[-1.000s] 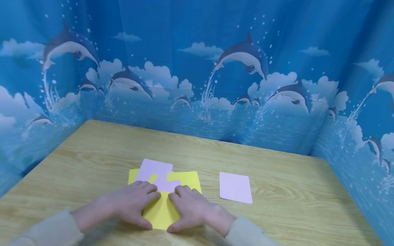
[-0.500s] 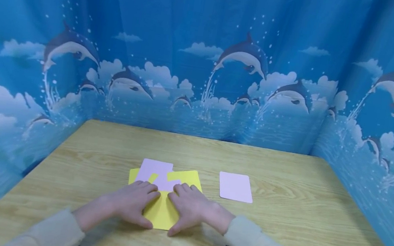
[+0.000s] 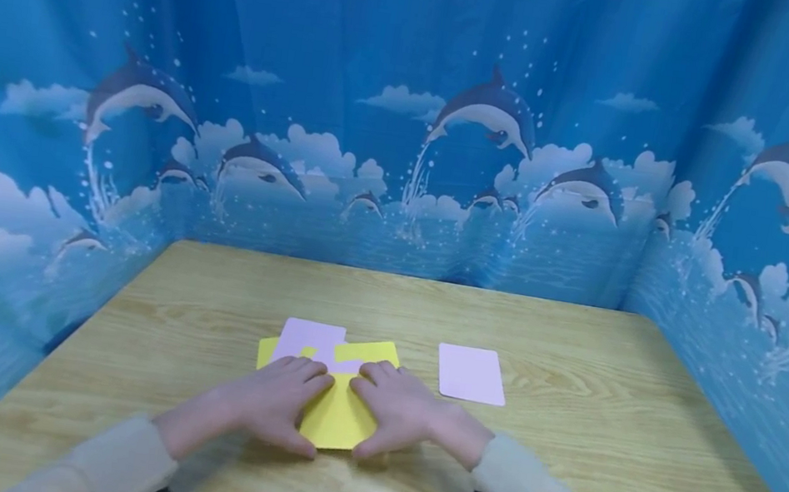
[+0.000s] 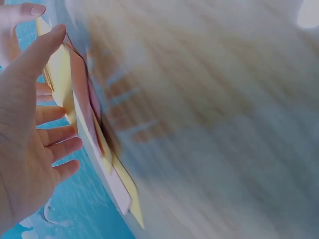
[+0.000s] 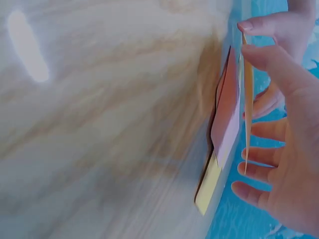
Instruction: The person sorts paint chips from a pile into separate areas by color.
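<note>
Between my two hands, a yellow square card (image 3: 340, 419) is held over a loose pile in the head view. My left hand (image 3: 280, 400) grips its left side, thumb at the near corner and fingers toward the far edge. My right hand (image 3: 400, 411) holds the right side the same way. Seen edge-on in the right wrist view, the held card (image 5: 248, 89) stands apart from the pile. Beneath it lie overlapping cards: a pink card (image 3: 306, 338) and a yellow card (image 3: 370, 351), partly hidden by the hands. The left wrist view shows a pink card (image 4: 117, 188) low in that pile.
A single pink card (image 3: 471, 374) with rounded corners lies flat to the right of the pile. The wood-grain table (image 3: 564, 438) is enclosed at the back and sides by a blue dolphin-print curtain (image 3: 407, 46).
Both hands have shifted slightly right and away from the person, carrying the yellow card with them. It has come up off the pile and tilted a little. The pink card at right stays put.
</note>
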Demonstrator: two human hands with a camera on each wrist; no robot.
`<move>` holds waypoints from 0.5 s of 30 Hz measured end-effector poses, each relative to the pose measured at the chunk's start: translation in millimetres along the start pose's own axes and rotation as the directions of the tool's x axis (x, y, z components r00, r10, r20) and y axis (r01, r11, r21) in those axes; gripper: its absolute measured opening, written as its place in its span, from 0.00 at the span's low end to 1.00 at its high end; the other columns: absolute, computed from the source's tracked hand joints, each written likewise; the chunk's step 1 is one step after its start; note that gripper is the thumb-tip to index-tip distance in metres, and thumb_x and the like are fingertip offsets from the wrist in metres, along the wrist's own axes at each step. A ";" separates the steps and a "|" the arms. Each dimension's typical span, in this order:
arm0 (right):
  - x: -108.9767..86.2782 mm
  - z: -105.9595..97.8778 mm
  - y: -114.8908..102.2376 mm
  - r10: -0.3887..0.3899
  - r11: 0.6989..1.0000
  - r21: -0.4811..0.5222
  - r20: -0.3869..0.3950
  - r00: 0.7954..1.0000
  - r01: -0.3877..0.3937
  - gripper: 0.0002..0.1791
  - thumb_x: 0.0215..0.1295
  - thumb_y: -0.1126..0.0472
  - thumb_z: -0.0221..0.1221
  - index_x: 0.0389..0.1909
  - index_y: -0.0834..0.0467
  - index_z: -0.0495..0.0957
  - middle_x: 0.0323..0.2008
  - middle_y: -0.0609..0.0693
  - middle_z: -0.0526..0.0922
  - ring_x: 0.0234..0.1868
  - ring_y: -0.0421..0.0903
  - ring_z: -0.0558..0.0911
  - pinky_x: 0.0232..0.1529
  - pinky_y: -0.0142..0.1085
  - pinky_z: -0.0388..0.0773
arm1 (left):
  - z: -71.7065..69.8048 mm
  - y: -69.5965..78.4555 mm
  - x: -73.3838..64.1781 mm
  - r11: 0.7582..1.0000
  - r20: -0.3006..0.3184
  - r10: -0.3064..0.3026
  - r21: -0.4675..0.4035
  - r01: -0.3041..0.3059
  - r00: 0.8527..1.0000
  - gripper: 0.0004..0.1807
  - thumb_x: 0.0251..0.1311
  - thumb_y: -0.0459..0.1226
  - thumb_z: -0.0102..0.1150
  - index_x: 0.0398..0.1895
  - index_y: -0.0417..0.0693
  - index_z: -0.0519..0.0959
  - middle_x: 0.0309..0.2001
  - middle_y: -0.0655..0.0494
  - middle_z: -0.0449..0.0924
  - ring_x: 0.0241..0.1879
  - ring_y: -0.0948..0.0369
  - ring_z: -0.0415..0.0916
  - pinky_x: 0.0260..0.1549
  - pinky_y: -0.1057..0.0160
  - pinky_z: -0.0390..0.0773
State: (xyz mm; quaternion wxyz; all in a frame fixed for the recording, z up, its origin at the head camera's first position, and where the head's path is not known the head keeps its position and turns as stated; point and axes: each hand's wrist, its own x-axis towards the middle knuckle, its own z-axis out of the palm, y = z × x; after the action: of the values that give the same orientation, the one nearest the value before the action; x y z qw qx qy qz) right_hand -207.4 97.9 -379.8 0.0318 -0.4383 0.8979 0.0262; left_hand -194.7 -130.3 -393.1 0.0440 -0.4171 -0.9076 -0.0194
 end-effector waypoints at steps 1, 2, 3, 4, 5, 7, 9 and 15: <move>-2.9 -0.7 2.8 0.000 1.000 0.017 -0.004 1.000 0.000 0.47 0.44 0.33 0.61 0.62 0.58 0.65 0.61 0.56 0.65 0.61 0.50 0.64 0.56 0.44 0.66 | -1.2 1.4 3.1 1.000 -0.002 -0.001 -0.001 0.001 1.000 0.48 0.38 0.66 0.61 0.54 0.39 0.69 0.51 0.50 0.69 0.50 0.55 0.67 0.52 0.55 0.66; -6.3 -1.4 5.6 -0.002 0.999 0.034 -0.012 1.000 0.002 0.47 0.44 0.34 0.61 0.62 0.59 0.65 0.61 0.57 0.65 0.61 0.51 0.64 0.57 0.44 0.65 | -2.2 2.8 6.2 1.000 -0.002 0.001 -0.001 -0.001 1.000 0.47 0.38 0.66 0.61 0.54 0.40 0.70 0.50 0.51 0.69 0.49 0.56 0.67 0.52 0.56 0.66; -9.6 -1.7 8.4 -0.003 0.999 0.047 -0.018 1.000 0.003 0.47 0.45 0.34 0.61 0.62 0.59 0.65 0.61 0.57 0.65 0.61 0.51 0.64 0.58 0.44 0.65 | -3.3 4.5 9.5 1.000 -0.002 0.003 0.000 -0.003 1.000 0.46 0.38 0.66 0.61 0.53 0.40 0.70 0.49 0.51 0.70 0.49 0.56 0.67 0.52 0.56 0.66; -13.2 -2.6 11.0 -0.002 0.998 0.058 -0.025 1.000 0.004 0.47 0.45 0.34 0.61 0.62 0.59 0.65 0.61 0.57 0.65 0.61 0.52 0.64 0.58 0.45 0.64 | -4.5 6.4 13.0 1.000 -0.004 0.004 -0.002 -0.004 1.000 0.46 0.38 0.66 0.62 0.52 0.40 0.70 0.49 0.50 0.70 0.49 0.56 0.67 0.52 0.56 0.67; -16.7 -3.0 13.5 -0.001 0.998 0.067 -0.031 1.000 0.003 0.47 0.45 0.35 0.62 0.62 0.59 0.65 0.61 0.58 0.64 0.61 0.52 0.64 0.59 0.45 0.64 | -5.0 8.0 16.6 1.000 -0.007 0.008 0.003 -0.008 1.000 0.45 0.38 0.66 0.61 0.52 0.40 0.71 0.49 0.50 0.70 0.49 0.56 0.68 0.52 0.56 0.67; -24.1 -3.6 18.6 0.004 0.997 0.079 -0.042 0.999 0.000 0.47 0.45 0.35 0.62 0.62 0.60 0.65 0.62 0.58 0.64 0.62 0.52 0.64 0.59 0.45 0.63 | -5.8 11.9 23.1 1.000 -0.010 0.014 0.011 -0.014 1.000 0.45 0.39 0.66 0.61 0.52 0.40 0.71 0.49 0.49 0.71 0.49 0.55 0.68 0.53 0.57 0.67; -31.2 -4.6 23.5 0.008 0.996 0.088 -0.051 0.999 -0.004 0.47 0.44 0.35 0.63 0.61 0.60 0.65 0.61 0.58 0.65 0.62 0.52 0.64 0.59 0.46 0.64 | -5.8 16.4 29.9 1.000 -0.013 0.019 0.018 -0.019 1.000 0.45 0.39 0.66 0.61 0.52 0.39 0.71 0.50 0.47 0.71 0.50 0.54 0.69 0.53 0.56 0.67; -52.9 -3.4 37.6 0.060 0.989 0.140 -0.044 0.997 -0.053 0.48 0.44 0.34 0.63 0.61 0.60 0.65 0.61 0.58 0.64 0.61 0.52 0.64 0.56 0.48 0.66 | -4.5 32.7 50.6 0.998 -0.006 0.038 0.041 -0.038 0.999 0.45 0.40 0.67 0.60 0.51 0.40 0.72 0.48 0.50 0.72 0.47 0.56 0.69 0.51 0.59 0.68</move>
State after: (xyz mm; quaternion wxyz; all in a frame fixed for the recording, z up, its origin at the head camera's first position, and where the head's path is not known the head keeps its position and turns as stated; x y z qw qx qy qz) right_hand -204.7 162.3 -371.4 0.0399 -0.4101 0.9100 -0.0460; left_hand -202.4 -71.0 -383.8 0.0560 -0.4333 -0.8995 -0.0015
